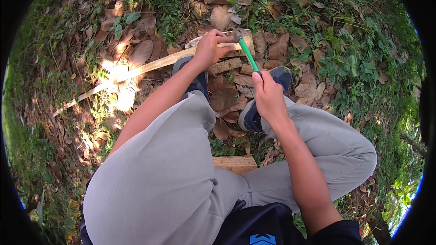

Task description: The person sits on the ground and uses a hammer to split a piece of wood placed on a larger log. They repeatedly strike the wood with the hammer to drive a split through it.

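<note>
My right hand [270, 96] is closed round the green handle of a hammer [248, 51], its thumb lying along the grip. The hammer's metal head is at the wood, close to the fingertips of my left hand [212, 49]. That hand is over the wood with thumb and fingers bent toward each other; whatever is between them is too small or hidden to make out. A long, thin wooden strip [154, 65] runs from under the left hand out to the lower left. Its right end lies by a pale wooden board [248, 41], partly covered by the hand and hammer.
A short wood block [226, 66] lies below the board, between my shoes [252, 117]. Another wooden piece [236, 164] shows beneath my legs. Dry brown leaves [222, 17] and green plants [343, 59] cover the ground. Bright sunlight falls on part of the strip.
</note>
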A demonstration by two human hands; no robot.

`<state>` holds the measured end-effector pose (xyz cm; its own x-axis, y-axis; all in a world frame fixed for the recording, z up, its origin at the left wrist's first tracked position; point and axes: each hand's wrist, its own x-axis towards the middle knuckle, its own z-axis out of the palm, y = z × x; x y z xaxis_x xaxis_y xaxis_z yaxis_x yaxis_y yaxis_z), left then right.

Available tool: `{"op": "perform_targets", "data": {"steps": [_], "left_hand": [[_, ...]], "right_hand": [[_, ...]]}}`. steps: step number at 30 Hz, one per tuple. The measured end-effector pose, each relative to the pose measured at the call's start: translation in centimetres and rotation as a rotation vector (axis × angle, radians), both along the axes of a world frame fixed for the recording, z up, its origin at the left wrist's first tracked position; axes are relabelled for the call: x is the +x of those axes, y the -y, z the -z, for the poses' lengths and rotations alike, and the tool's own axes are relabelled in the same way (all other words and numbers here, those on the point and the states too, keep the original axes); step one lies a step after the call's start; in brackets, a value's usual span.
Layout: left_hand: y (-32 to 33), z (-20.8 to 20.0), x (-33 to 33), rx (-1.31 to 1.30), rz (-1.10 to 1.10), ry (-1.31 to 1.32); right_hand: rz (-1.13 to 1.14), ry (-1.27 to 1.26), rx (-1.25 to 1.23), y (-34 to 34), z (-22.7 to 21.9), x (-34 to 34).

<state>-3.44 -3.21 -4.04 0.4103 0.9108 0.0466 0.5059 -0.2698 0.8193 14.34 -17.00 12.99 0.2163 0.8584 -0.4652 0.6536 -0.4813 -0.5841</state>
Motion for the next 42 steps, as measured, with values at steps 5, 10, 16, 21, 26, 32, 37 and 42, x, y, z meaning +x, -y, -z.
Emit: {"op": "perform_targets", "data": {"steps": [5,10,16,21,26,32,37,42], "left_hand": [[-0.1,-0.5,0.1,-0.036,0.022,0.028],[-0.1,-0.2,0.1,-0.021,0.026,0.006],[0.2,0.1,-0.2,-0.037,0.029,0.028],[-0.2,0.0,0.0,0.003,0.013,0.0],[-0.1,-0.5,0.1,0.009,0.031,0.007],[-0.5,0.7,-0.3,0.017,0.03,-0.037],[-0.2,-0.4,0.4,-0.04,0.035,0.0],[-0.3,0.0,-0.1,-0.011,0.037,-0.02]], "right_hand": [[0.039,-0.04,0.06,-0.5,-1.1,0.0],[0.004,0.028,-0.02,-0.4,0.4,0.6],[0.042,-0.057,0.091,0.1,-0.5,-0.3],[-0.007,0.017,0.029,0.3,0.7,0.0],[0.056,-0.063,0.083,0.5,-0.6,-0.8],[-0.017,0.014,-0.024,0.8,0.3,-0.8],[0.022,0.0,0.046,1.0,-0.1,-1.3],[0.022,-0.014,0.037,0.9,0.3,-1.2]]}}
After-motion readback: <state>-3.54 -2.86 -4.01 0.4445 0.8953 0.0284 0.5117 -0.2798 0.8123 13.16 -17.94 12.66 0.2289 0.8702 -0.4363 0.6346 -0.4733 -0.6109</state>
